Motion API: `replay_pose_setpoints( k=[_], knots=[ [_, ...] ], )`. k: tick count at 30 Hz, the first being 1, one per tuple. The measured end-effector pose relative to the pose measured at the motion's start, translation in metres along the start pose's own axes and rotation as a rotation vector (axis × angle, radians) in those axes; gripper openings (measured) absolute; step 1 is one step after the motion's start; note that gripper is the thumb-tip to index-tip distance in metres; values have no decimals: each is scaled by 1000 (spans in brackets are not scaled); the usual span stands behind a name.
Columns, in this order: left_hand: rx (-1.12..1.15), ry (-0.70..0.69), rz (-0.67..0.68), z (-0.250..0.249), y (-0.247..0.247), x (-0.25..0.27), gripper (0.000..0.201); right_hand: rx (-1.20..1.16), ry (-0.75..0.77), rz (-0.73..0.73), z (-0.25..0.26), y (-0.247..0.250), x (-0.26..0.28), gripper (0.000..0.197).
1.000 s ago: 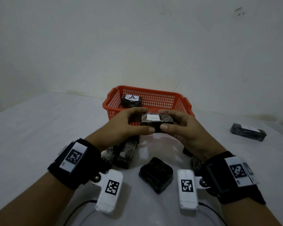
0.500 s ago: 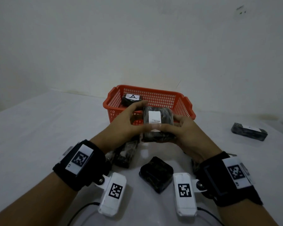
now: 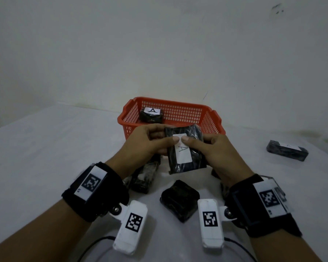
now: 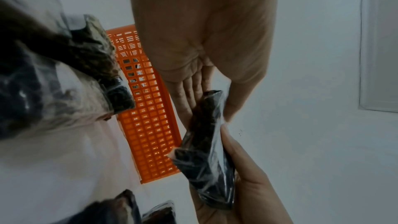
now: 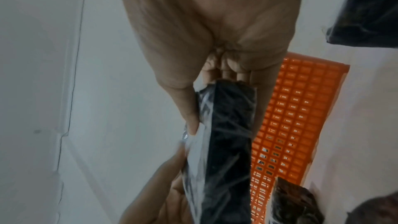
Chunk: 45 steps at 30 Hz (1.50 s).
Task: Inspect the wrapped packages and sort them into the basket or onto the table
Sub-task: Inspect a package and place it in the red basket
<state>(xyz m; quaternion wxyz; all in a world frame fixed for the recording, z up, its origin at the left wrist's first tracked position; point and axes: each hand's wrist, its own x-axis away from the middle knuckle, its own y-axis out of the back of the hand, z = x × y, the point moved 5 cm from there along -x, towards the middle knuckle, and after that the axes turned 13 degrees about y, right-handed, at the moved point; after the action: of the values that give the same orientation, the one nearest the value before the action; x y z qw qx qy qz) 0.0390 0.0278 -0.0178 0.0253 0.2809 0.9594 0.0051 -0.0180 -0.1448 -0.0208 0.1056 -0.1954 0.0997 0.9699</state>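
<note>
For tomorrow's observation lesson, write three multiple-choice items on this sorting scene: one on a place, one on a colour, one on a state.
1. Where does the package behind the hands lie?
A. in the basket
B. on the floor
C. on a shelf

2. What colour is the basket?
A. blue
B. orange-red
C. green

3. How is the labelled package held?
A. by the left hand alone
B. lying untouched on the table
C. by both hands

Key: 1 A, the far package sits inside the basket. 2 B, its mesh walls are orange-red. 3 C, the left hand and right hand both grip the held package.
</note>
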Motion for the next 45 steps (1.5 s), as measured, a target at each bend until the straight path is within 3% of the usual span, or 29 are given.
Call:
replay_pose_setpoints(
  k=[6, 11, 14, 21, 28, 31, 34, 39, 43, 45],
  knots=[
    [115, -24, -146, 0, 12, -4, 31, -29, -42, 130, -2, -7, -1, 28],
    [160, 17, -49, 3, 13, -4, 44, -14, -6, 126, -1, -2, 0, 35],
    [78, 2, -53, 1, 14, -3, 31, -18, -22, 151, -2, -1, 0, 38],
    [1, 34, 24, 7, 7, -4, 30, -6, 25, 21, -3, 2, -2, 22],
    [36, 2, -82, 4, 14, -5, 21, -48, -14, 60, -2, -2, -3, 26],
    [110, 27, -41, 3, 14, -6, 37, -52, 6, 29, 0, 4, -3, 23],
    [-103, -43, -64, 2, 14, -6, 47, 18, 65, 29, 1, 10, 0, 25],
    [-172, -89, -144, -2, 22, -6, 39, -47, 42, 106, -1, 4, -3, 40],
    [-112, -119, -127, -3, 22, -7, 35, -189, -85, 74, -3, 4, -2, 53],
    [-135, -125, -97, -4, 19, -5, 32, -197, -77, 73, -2, 4, -2, 54]
  ],
)
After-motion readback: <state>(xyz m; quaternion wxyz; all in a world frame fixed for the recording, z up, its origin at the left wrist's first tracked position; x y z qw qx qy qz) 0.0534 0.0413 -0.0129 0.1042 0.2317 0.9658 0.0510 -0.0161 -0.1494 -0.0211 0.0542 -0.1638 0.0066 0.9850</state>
